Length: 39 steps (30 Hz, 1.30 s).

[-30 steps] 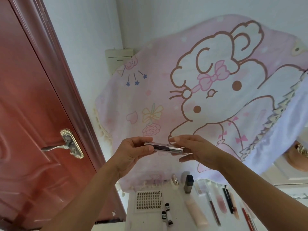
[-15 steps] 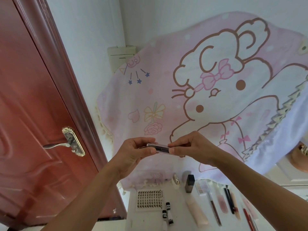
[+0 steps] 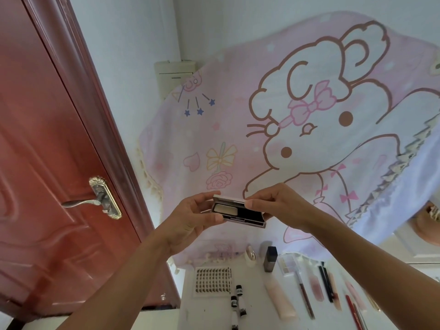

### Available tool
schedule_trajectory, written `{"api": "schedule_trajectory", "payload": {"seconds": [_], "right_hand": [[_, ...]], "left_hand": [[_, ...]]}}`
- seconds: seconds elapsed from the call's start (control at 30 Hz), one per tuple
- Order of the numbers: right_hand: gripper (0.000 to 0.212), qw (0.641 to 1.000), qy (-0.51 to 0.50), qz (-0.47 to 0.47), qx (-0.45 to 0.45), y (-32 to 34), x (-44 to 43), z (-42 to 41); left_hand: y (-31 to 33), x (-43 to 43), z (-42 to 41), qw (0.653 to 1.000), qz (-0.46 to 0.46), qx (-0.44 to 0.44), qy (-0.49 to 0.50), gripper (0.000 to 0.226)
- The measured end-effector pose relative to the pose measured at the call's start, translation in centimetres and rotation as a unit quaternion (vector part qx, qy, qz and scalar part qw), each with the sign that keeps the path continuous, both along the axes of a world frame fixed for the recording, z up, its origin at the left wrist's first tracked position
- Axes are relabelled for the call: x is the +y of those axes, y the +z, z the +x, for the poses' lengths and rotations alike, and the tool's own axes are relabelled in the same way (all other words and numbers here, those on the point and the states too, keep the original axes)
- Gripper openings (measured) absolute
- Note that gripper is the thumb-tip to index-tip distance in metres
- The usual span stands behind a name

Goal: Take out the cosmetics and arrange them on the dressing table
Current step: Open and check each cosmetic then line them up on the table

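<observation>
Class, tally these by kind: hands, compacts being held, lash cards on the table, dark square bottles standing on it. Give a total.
hands: 2, left hand and right hand
compact: 1
lash card: 1
dark square bottle: 1
total: 5

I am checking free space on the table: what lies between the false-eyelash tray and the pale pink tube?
In the head view, a few small black-capped vials lie between the false-eyelash tray and the pale pink tube.

Two hands: left hand (image 3: 190, 217) and right hand (image 3: 278, 201). One open compact (image 3: 238, 211). On the worktop (image 3: 209, 315): one lash-cluster card (image 3: 213, 281), at least three black-capped vials (image 3: 238, 290), one pink tube (image 3: 281, 303), one dark square bottle (image 3: 270, 258), one pale palette (image 3: 289, 264); the overlapping pencils (image 3: 307, 296) cannot be counted.
</observation>
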State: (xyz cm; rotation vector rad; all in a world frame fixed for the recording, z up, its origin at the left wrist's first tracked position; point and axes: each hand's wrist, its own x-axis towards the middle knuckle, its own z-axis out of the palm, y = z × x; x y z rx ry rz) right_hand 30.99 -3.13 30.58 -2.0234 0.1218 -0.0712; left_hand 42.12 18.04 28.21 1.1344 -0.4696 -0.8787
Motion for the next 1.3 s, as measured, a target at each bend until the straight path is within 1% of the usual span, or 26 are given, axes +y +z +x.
{"api": "schedule_trajectory", "payload": {"seconds": [0.1,0.27,0.4,0.5,0.63,0.73,0.83,0.93,1.03,1.13,1.2,1.3], "right_hand": [[0.017,1.000,-0.014,0.008,-0.006,-0.4,0.1,0.2],[0.028,0.998,-0.043,0.043,0.024,-0.8,-0.4,0.4],[0.034,0.994,-0.078,0.061,0.040,-1.2,-0.6,0.9],[0.030,0.990,-0.112,0.075,0.042,-1.3,-0.6,1.3],[0.028,0.984,-0.134,0.103,0.052,-1.8,-0.6,1.8],[0.028,0.984,-0.144,0.084,0.068,-2.2,-0.7,2.1],[0.028,0.982,-0.140,0.086,0.094,-2.7,-0.7,2.3],[0.026,0.982,-0.142,0.080,0.093,-3.7,-0.4,2.8],[0.024,0.985,-0.127,0.063,0.094,-5.2,0.0,3.4],[0.020,0.988,-0.105,0.049,0.102,-7.2,1.0,3.8],[0.019,0.987,-0.098,0.047,0.116,-9.4,1.7,4.3],[0.019,0.986,-0.089,0.040,0.137,-13.5,3.1,4.9]], "left_hand": [[-0.2,0.1,0.0,0.999,-0.011,0.036,0.004,0.048],[-1.3,0.6,-0.2,0.999,0.030,0.014,0.016,0.061],[-2.3,0.9,-0.3,0.997,0.066,-0.018,0.021,0.062],[-2.9,1.3,-0.5,0.996,0.084,-0.032,0.022,0.059],[-3.5,1.6,-0.8,0.996,0.083,-0.037,0.024,0.057],[-3.9,1.8,-0.8,0.994,0.094,-0.051,0.020,0.058],[-4.5,2.1,-0.8,0.990,0.124,-0.064,0.028,0.060],[-5.3,2.7,-0.9,0.986,0.149,-0.065,0.032,0.058],[-6.9,3.3,-0.8,0.988,0.150,-0.021,0.034,0.053],[-9.2,4.3,-0.9,0.987,0.135,0.058,0.060,0.037],[-11.6,5.1,-1.1,0.981,0.143,0.099,0.089,0.030],[-15.8,6.4,-1.7,0.965,0.171,0.140,0.144,0.029]]}}
